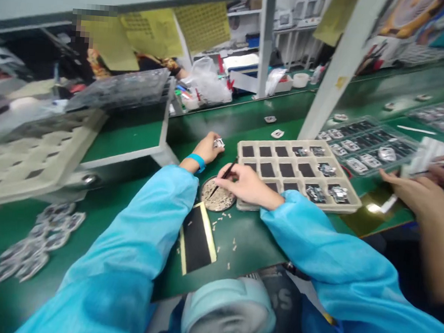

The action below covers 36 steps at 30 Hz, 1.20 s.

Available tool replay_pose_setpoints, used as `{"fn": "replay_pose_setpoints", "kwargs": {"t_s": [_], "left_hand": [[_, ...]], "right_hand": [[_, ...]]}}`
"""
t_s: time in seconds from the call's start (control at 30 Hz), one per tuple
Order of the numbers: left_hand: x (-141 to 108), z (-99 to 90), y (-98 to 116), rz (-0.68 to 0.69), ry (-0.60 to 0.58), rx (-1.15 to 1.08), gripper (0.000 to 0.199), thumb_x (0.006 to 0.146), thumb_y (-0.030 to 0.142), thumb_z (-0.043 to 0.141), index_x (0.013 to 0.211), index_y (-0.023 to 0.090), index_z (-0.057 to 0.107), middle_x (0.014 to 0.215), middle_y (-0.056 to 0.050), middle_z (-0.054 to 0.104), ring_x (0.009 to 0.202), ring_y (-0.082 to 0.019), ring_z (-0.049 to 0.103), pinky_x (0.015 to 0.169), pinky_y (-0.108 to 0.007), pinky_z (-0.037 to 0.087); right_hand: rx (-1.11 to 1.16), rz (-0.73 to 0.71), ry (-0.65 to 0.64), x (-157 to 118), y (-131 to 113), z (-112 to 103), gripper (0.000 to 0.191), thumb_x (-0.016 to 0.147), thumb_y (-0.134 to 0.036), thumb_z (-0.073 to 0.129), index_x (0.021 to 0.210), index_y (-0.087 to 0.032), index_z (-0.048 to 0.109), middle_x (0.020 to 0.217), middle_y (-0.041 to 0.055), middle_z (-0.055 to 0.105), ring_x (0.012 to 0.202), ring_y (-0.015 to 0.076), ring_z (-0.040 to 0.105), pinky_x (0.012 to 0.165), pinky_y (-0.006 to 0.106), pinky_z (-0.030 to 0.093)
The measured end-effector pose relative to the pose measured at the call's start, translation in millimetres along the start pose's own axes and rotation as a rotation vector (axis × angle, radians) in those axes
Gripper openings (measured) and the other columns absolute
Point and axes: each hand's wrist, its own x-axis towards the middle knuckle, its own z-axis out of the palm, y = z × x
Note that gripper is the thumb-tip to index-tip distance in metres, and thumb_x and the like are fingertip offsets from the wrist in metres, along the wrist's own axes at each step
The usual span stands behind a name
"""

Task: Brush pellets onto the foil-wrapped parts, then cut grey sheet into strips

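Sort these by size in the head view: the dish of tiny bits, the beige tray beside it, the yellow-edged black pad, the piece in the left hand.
1. Beige tray
2. Yellow-edged black pad
3. Dish of tiny bits
4. Piece in the left hand

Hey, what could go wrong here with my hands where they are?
Your right hand holds the tweezers over the round dish, close to the compartment tray; a bump might tip or spill the dish. Small pale pieces already lie loose on the green table, so some could get lost or swept off. Your left hand has a small white part at its fingertips, which might slip.
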Motion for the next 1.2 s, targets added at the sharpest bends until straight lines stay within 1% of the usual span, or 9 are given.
{"fn": "replay_pose_setpoints", "kwargs": {"t_s": [0.1, 0.27, 0.33, 0.4, 0.53, 0.6, 0.8, 1.03, 1.2], "left_hand": [[-65, -26.1, -6, 0.002, 0.066, -0.177, 0.04, 0.084, 0.03, 0.071, 0.119, 0.014, 0.062, 0.109, -0.009, 0.071, 0.098, -0.021, 0.066, 0.091, -0.033, 0.051], [-178, -53.1, -9, -0.202, 0.015, -0.642, 0.041, 0.079, 0.043, 0.077, 0.105, 0.013, 0.066, 0.091, -0.008, 0.074, 0.077, -0.018, 0.068, 0.074, -0.03, 0.055], [-206, -55.1, -12, -0.28, -0.04, -0.731, 0.042, 0.079, 0.046, 0.078, 0.105, 0.014, 0.067, 0.085, -0.006, 0.073, 0.072, -0.017, 0.068, 0.07, -0.029, 0.055], [-222, -52.7, -16, -0.302, -0.119, -0.76, 0.04, 0.079, 0.044, 0.078, 0.105, 0.015, 0.067, 0.084, -0.005, 0.073, 0.072, -0.016, 0.068, 0.069, -0.028, 0.054], [-234, -45.2, -18, -0.289, -0.328, -0.702, 0.028, 0.08, 0.037, 0.077, 0.095, 0.015, 0.069, 0.082, -0.005, 0.072, 0.073, -0.016, 0.069, 0.067, -0.026, 0.053], [-237, -46.5, -16, -0.302, -0.362, -0.687, 0.024, 0.081, 0.035, 0.074, 0.094, 0.016, 0.068, 0.08, -0.004, 0.072, 0.072, -0.016, 0.069, 0.065, -0.026, 0.052], [-240, -61.3, -12, -0.339, -0.237, -0.699, 0.025, 0.081, 0.037, 0.073, 0.094, 0.019, 0.064, 0.081, -0.003, 0.073, 0.07, -0.017, 0.07, 0.061, -0.026, 0.053], [-241, -47.3, -22, -0.338, -0.267, -0.636, 0.021, 0.085, 0.038, 0.07, 0.092, 0.021, 0.059, 0.078, -0.002, 0.075, 0.067, -0.019, 0.073, 0.059, -0.027, 0.055], [-241, -45.9, -24, -0.338, -0.265, -0.612, 0.019, 0.085, 0.034, 0.069, 0.094, 0.022, 0.058, 0.08, -0.001, 0.076, 0.066, -0.018, 0.073, 0.054, -0.023, 0.051]], "right_hand": [[-0.112, -0.1, -0.013, -6, -1, 4, 0.014, 0.086, -0.029, 0.075, 0.089, -0.016, 0.07, 0.089, 0.0031, 0.072, 0.084, 0.0155, 0.067, 0.08, 0.03, 0.055], [-0.247, -0.117, -0.068, -11, -1, 17, 0.017, 0.085, -0.033, 0.076, 0.094, -0.019, 0.074, 0.09, 0.0033, 0.074, 0.079, 0.0158, 0.067, 0.074, 0.03, 0.055], [-0.312, -0.108, -0.059, -6, -2, 25, 0.017, 0.085, -0.034, 0.076, 0.092, -0.019, 0.074, 0.09, 0.0038, 0.074, 0.079, 0.0163, 0.067, 0.073, 0.029, 0.054], [-0.364, -0.089, -0.059, 0, -3, 35, 0.018, 0.086, -0.036, 0.075, 0.092, -0.018, 0.074, 0.087, 0.0037, 0.074, 0.078, 0.0166, 0.068, 0.071, 0.029, 0.053], [-0.467, -0.063, -0.062, 11, -3, 52, 0.018, 0.086, -0.035, 0.074, 0.09, -0.018, 0.071, 0.078, 0.0017, 0.072, 0.07, 0.0154, 0.066, 0.065, 0.028, 0.05], [-0.503, -0.067, -0.064, 11, 0, 57, 0.018, 0.086, -0.036, 0.073, 0.089, -0.018, 0.07, 0.073, 0.0004, 0.07, 0.065, 0.0147, 0.064, 0.063, 0.027, 0.049], [-0.557, -0.13, -0.094, 6, 11, 60, 0.022, 0.087, -0.041, 0.073, 0.086, -0.019, 0.067, 0.085, 0.0033, 0.072, 0.067, 0.0142, 0.063, 0.064, 0.028, 0.049], [-0.546, -0.127, -0.084, 4, 14, 60, 0.022, 0.088, -0.04, 0.073, 0.087, -0.019, 0.066, 0.089, 0.0038, 0.072, 0.07, 0.0142, 0.063, 0.066, 0.028, 0.05], [-0.499, -0.098, -0.089, 2, 13, 60, 0.02, 0.089, -0.038, 0.072, 0.087, -0.019, 0.066, 0.09, 0.0039, 0.071, 0.069, 0.0137, 0.062, 0.064, 0.028, 0.05]]}}
